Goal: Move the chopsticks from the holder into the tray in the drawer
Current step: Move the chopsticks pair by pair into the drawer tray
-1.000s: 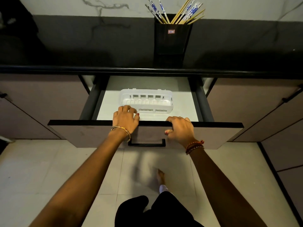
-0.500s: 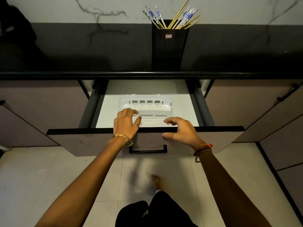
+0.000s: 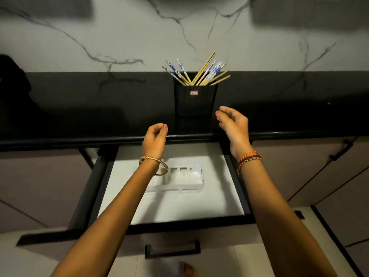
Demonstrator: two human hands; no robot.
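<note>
The chopsticks (image 3: 196, 71) are standing fanned out in the black holder (image 3: 195, 100), which is being kept at the back edge of the dark worktop (image 3: 79, 108), against the marble wall. Both hands are being held in the air above the front edge of the worktop, the left hand (image 3: 155, 138) to the left of the holder and the right hand (image 3: 232, 122) just to its right, fingers loosely curled, nothing being gripped. The white tray (image 3: 179, 178) is lying in the open drawer (image 3: 167, 208) below, partly hidden by the left forearm.
</note>
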